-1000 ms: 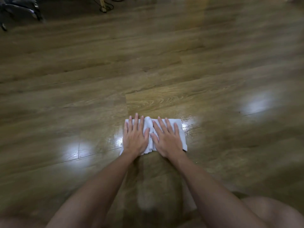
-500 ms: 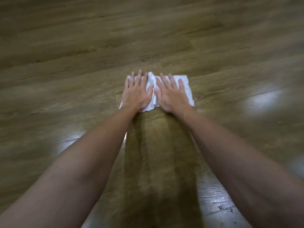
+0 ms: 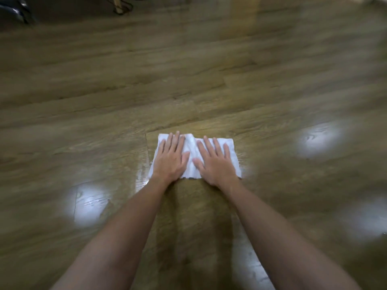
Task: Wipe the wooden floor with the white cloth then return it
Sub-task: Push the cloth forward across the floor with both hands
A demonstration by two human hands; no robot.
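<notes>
A white cloth [image 3: 191, 154] lies folded flat on the wooden floor [image 3: 188, 80], in the middle of the view. My left hand [image 3: 170, 159] presses down on its left half with straight fingers. My right hand [image 3: 215, 162] presses on its right half the same way, fingers spread. A bunched ridge of cloth shows between the two hands. A darker damp streak on the boards runs from the cloth back towards me, between my forearms.
Bright reflections of lights shine on the floor at the left [image 3: 90, 203] and right [image 3: 320, 138]. A wooden furniture leg with dark cables [image 3: 118, 6] stands at the far top. A dark chair base [image 3: 14, 10] sits in the top left corner.
Both hands first pushed the cloth away from me with arms stretching out, then drew it back towards me. The view tilted down and has risen again.
</notes>
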